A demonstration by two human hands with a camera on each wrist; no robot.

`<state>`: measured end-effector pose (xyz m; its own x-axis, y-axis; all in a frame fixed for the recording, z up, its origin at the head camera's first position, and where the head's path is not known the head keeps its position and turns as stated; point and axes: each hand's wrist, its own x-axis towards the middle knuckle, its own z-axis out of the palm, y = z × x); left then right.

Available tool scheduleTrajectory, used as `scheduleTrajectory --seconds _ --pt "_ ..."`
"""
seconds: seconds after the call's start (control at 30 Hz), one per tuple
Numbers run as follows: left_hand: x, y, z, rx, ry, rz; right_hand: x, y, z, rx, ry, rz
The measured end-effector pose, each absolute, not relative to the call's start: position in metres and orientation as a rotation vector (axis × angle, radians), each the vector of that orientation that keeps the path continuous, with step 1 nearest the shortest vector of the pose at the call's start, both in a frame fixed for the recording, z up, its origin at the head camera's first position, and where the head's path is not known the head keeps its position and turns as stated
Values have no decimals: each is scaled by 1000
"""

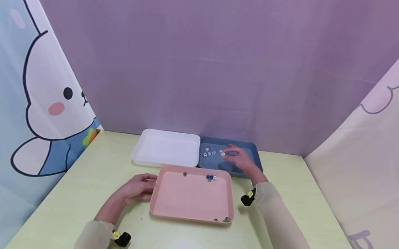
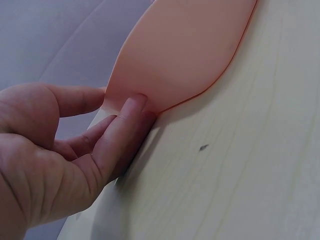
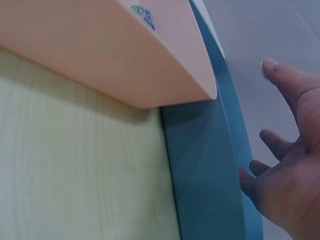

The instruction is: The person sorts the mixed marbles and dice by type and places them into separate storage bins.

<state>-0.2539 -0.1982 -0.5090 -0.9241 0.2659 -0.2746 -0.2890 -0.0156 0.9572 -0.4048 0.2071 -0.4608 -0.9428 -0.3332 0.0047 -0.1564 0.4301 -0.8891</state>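
Note:
My left hand (image 1: 138, 188) touches the left wall of a pink tray (image 1: 190, 217). In the left wrist view its fingertips (image 2: 134, 103) rest against the tray's outer side. Several small round marbles (image 1: 185, 174) lie in this tray, some at the front right corner; a white die (image 1: 215, 178) sits beside a cluster of them near the back. Over the blue tray (image 1: 240, 174) hovers my right hand (image 1: 239, 158), its thumb and fingers apart and holding nothing in the right wrist view. Several white dice (image 1: 209, 153) lie in the blue tray, one close to the right fingertips.
A white tray (image 1: 166, 149) stands behind the pink one, side by side with the blue tray. A purple backdrop (image 1: 195, 65) rises behind the table (image 1: 167, 242), and printed cloths (image 1: 53, 96) hang at both sides. A small dark speck (image 2: 203, 147) marks the tabletop.

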Motion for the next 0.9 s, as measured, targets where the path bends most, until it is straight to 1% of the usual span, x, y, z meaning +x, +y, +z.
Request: scheduleTrajectory --seconds 0.33,0.9 --pt "-254 -199 -505 2 1889 2005 -417 218 -464 -264 2533 -1625" --pt "-253 -197 -506 -31 1901 1993 -435 226 -468 -118 2526 -1651"
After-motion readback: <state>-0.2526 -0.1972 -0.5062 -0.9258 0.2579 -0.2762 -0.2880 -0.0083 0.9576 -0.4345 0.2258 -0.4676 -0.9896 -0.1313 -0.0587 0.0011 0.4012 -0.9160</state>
